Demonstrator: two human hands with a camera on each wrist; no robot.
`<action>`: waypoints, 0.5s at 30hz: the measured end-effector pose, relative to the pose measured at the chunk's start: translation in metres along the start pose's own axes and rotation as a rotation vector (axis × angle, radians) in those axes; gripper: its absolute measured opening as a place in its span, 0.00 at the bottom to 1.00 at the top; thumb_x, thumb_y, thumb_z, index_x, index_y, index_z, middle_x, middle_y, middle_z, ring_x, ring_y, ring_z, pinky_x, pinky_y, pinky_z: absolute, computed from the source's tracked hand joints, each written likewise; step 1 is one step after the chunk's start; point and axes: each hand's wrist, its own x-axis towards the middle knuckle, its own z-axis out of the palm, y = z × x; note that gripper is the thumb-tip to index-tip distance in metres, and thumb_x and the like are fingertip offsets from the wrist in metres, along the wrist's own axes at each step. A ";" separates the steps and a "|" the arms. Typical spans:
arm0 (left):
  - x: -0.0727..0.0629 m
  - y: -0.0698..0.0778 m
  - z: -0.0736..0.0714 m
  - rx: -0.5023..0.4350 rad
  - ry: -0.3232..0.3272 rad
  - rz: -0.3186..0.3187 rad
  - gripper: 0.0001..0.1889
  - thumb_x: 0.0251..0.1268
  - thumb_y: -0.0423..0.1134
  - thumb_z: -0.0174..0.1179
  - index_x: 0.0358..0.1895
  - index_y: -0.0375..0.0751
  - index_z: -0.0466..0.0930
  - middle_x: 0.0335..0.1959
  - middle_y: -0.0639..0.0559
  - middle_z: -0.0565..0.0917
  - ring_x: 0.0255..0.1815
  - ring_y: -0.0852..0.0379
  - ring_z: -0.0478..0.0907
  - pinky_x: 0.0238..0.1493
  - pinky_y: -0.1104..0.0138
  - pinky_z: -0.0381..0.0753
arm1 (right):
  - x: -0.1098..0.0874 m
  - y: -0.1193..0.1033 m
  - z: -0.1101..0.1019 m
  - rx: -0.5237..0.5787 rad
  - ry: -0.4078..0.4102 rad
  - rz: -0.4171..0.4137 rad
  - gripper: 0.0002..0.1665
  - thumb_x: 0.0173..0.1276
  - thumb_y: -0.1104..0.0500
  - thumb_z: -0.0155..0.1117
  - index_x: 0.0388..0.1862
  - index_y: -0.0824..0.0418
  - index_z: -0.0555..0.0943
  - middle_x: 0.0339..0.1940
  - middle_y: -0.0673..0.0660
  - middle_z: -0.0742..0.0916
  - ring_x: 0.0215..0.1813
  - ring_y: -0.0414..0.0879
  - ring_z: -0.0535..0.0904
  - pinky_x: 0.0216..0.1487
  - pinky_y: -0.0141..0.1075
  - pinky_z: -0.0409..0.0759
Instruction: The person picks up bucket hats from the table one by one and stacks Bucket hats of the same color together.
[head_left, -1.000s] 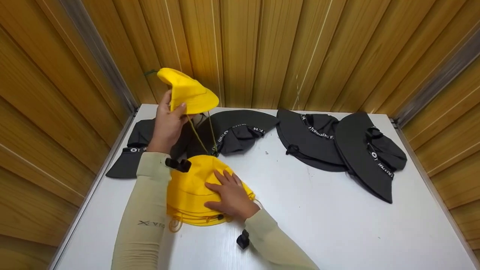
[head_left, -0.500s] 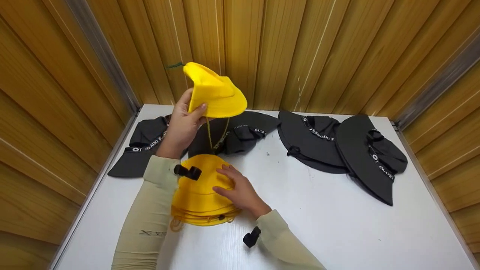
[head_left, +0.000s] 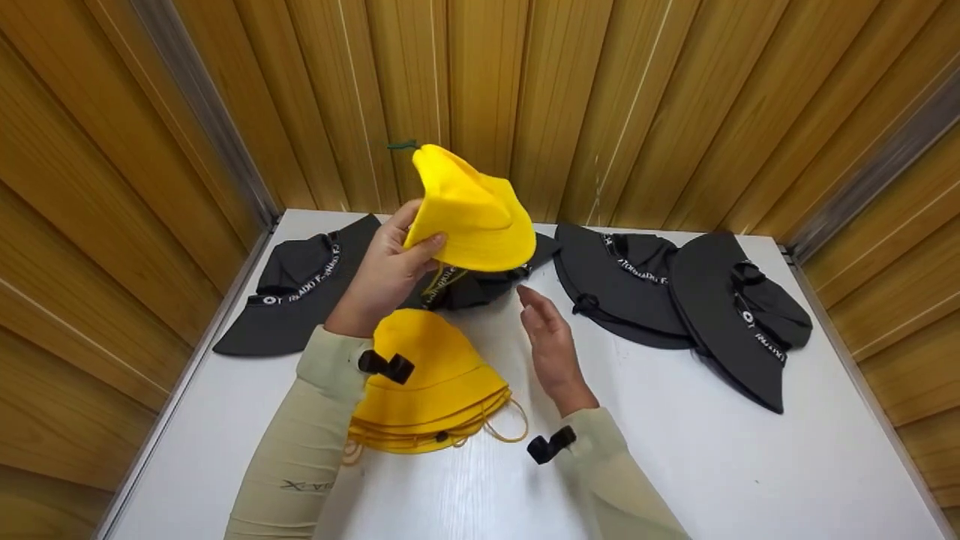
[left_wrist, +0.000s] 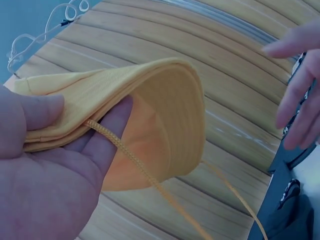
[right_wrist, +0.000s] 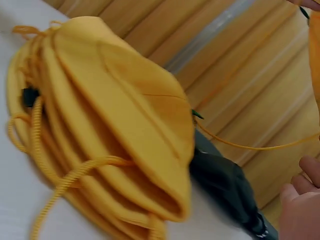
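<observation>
My left hand (head_left: 394, 262) pinches the brim of a yellow bucket hat (head_left: 472, 217), thumb outside and fingers inside. The hat is raised above the table, with a green stem-like tip at its crown. In the left wrist view the hat's cord (left_wrist: 145, 172) hangs from the brim past my palm. A stack of yellow bucket hats (head_left: 431, 375) lies on the table below, partly behind my left sleeve. To the right of that stack my right hand (head_left: 551, 349) is raised with fingers extended, holding nothing. Cord loops and a black toggle (right_wrist: 30, 96) stick out between the stacked brims.
Black brimmed hats with white lettering lie along the back of the white table (head_left: 675, 465): one hat (head_left: 296, 289) at left, another (head_left: 480, 289) behind the held hat, and an overlapping group (head_left: 739, 322) at right. Wood-look panels (head_left: 630, 112) enclose the table.
The held yellow hat and my left hand have moved right, finishing slightly lower. My right hand has lifted off the yellow stack and moved right and up towards the held hat.
</observation>
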 end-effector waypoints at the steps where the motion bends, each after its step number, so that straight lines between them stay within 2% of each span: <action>1: -0.002 0.000 0.002 0.001 -0.018 -0.005 0.21 0.77 0.31 0.55 0.69 0.48 0.72 0.61 0.45 0.78 0.55 0.50 0.81 0.55 0.63 0.86 | 0.002 -0.004 -0.003 0.047 0.013 -0.008 0.32 0.83 0.51 0.48 0.78 0.67 0.63 0.81 0.63 0.67 0.84 0.54 0.57 0.85 0.49 0.52; 4: -0.008 0.002 0.007 0.018 -0.083 -0.011 0.21 0.77 0.32 0.56 0.70 0.48 0.72 0.60 0.45 0.78 0.51 0.51 0.79 0.47 0.67 0.83 | 0.007 -0.017 -0.014 0.184 0.039 -0.019 0.37 0.84 0.46 0.43 0.79 0.70 0.59 0.82 0.67 0.63 0.85 0.56 0.54 0.86 0.50 0.47; 8: -0.014 0.003 0.013 0.031 -0.194 -0.004 0.22 0.76 0.35 0.58 0.71 0.47 0.73 0.62 0.44 0.79 0.55 0.49 0.81 0.55 0.62 0.86 | 0.014 -0.035 -0.030 0.230 0.065 0.015 0.47 0.80 0.33 0.45 0.82 0.64 0.56 0.83 0.61 0.63 0.84 0.51 0.56 0.86 0.44 0.49; 11: -0.018 0.002 0.015 0.014 -0.274 -0.010 0.23 0.76 0.35 0.58 0.71 0.47 0.73 0.64 0.43 0.78 0.61 0.46 0.81 0.64 0.55 0.83 | 0.019 -0.047 -0.040 0.288 0.062 0.064 0.55 0.73 0.25 0.49 0.83 0.60 0.54 0.83 0.58 0.64 0.82 0.48 0.60 0.84 0.39 0.57; 15: -0.021 -0.001 0.015 0.029 -0.342 -0.019 0.21 0.76 0.34 0.58 0.69 0.47 0.75 0.63 0.46 0.80 0.60 0.47 0.82 0.65 0.56 0.82 | 0.023 -0.058 -0.051 0.462 -0.001 0.124 0.60 0.68 0.24 0.56 0.83 0.59 0.51 0.81 0.56 0.67 0.77 0.46 0.69 0.77 0.36 0.70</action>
